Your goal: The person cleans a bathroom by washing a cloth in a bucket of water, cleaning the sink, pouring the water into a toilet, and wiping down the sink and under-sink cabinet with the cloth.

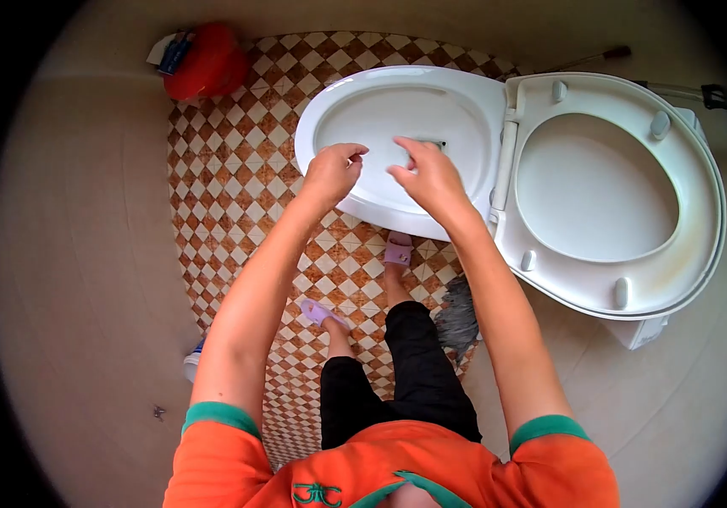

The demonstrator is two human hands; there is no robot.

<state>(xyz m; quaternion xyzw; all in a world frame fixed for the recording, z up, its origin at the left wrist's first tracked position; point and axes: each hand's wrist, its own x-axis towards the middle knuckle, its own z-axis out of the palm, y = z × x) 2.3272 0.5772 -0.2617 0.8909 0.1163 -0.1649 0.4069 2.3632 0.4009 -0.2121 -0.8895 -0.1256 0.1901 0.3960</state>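
Above the bowl of a white toilet [355, 85], my two hands are held a short way apart. My left hand [334, 175] is over the front left part of the rim, its fingers loosely bent and nothing visible in them. Nearer the middle of the bowl, my right hand [433, 176] has its thumb and forefinger spread, with nothing between them. The drain opening [442, 145] shows partly behind the right hand. The toilet seat [693, 229] and the lid [600, 190] behind it are raised to the right. Whether either hand touches the toilet cannot be told.
A red container [211, 68] with a dark blue item [176, 52] on it stands at the far left. A grey mop head [458, 317] lies beside my right leg. A dark-handled stick [616, 53] is behind the toilet. The floor has brown and white checked tiles [236, 195].
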